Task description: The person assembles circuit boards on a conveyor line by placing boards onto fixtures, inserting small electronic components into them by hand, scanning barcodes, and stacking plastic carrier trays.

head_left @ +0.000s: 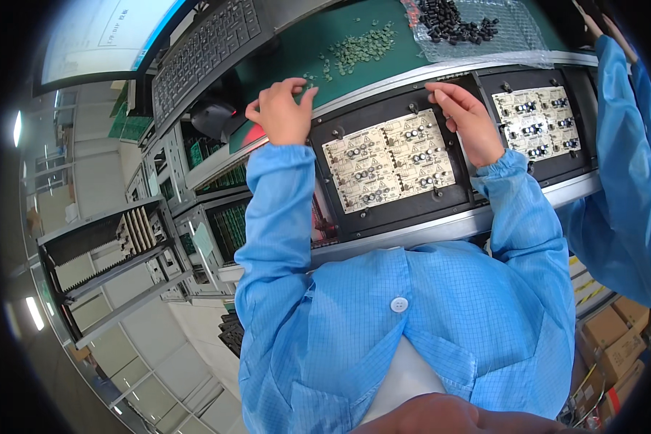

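Note:
A cream circuit board [390,160] with several small dark and silver parts standing on it lies in a black carrier frame [354,228] in front of me. My left hand [286,112] hovers over the far left edge of that frame, fingers bent and thumb apart from the index finger, by a few loose discs on the green mat. Above the frame's far right corner is my right hand [470,123], thumb and fingertips pressed together; whatever they may hold is too small to make out. Small pale green disc-shaped components [362,49] are scattered across the mat beyond.
Black parts [452,22] lie on clear bubble wrap [484,47] at the far right. A second circuit board [535,123] sits in another carrier to the right, near a co-worker's blue sleeve [622,166]. Keyboard [206,54], mouse [213,114] and monitor [105,40] stand left.

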{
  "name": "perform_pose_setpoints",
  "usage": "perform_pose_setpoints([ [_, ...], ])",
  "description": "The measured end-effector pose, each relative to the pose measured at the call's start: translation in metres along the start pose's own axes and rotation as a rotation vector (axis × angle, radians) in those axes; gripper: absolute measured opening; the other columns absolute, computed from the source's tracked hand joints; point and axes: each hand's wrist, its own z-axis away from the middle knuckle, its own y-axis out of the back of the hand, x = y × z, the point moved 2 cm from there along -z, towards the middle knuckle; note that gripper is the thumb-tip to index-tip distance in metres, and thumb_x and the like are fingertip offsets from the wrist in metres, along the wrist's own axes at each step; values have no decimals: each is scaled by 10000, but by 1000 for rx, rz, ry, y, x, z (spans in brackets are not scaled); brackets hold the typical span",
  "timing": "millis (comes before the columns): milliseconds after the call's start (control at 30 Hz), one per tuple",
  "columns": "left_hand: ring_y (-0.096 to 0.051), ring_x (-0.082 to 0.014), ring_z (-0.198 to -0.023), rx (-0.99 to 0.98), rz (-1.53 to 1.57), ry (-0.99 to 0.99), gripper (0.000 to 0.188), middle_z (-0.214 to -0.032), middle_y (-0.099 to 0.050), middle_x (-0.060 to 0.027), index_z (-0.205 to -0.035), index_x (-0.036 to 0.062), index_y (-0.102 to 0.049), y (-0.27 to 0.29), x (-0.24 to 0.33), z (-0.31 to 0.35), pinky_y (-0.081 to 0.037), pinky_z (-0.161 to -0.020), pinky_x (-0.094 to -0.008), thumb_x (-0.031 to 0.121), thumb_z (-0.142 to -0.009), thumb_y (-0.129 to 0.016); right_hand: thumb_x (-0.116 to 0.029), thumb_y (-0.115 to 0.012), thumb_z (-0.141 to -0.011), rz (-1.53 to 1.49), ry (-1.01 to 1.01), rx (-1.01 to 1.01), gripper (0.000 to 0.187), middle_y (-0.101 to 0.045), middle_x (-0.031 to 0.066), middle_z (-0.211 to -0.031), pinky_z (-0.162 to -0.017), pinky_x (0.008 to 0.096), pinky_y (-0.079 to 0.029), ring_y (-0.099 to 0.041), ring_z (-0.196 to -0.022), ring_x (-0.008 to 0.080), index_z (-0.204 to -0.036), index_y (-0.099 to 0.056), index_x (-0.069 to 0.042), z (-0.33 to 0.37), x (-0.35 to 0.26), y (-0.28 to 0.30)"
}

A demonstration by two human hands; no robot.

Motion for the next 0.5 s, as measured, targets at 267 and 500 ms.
perform_pose_setpoints([
  [267,-669,-306,-953,-133,146,-143,91,-986,-685,-79,-950,123,-730,-25,-28,-13,-498,-771,-435,197,-899,-749,-192,-617,-1088,150,113,-94,202,-727,-3,-1169,-737,180,-434,-527,-879,34,-1265,-645,-98,0,2,0],
  [500,-696,-259,-978,-116,300,-81,174,-1059,-684,-78,-1158,72,-654,-15,-20,4,-551,-827,-379,93,-986,-676,-100,-686,-1034,541,326,-55,183,-701,4,-1028,-807,217,-486,-594,-878,63,-1203,-714,-34,33,4,-4],
])
